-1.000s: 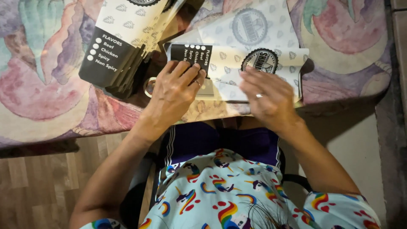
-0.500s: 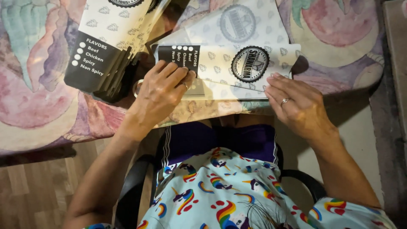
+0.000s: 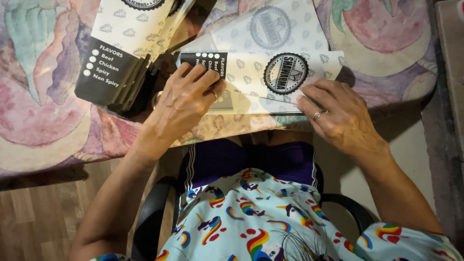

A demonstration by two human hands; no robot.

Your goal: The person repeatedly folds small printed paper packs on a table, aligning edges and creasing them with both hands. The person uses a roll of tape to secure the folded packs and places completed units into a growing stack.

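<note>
One head-worn view looks steeply down, close over the table edge [image 3: 145, 140] and lap.

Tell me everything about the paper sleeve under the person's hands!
The paper sleeve is a flat, long, white wrapper that looks like thin paper. It has small grey leaf-like marks all over, a round black seal near the middle and a black end panel with white dots. It lies sideways near the edge of the flowery tablecloth, on top of another printed sheet. The left hand presses flat on its black end, and the right hand touches its lower right edge.
</note>
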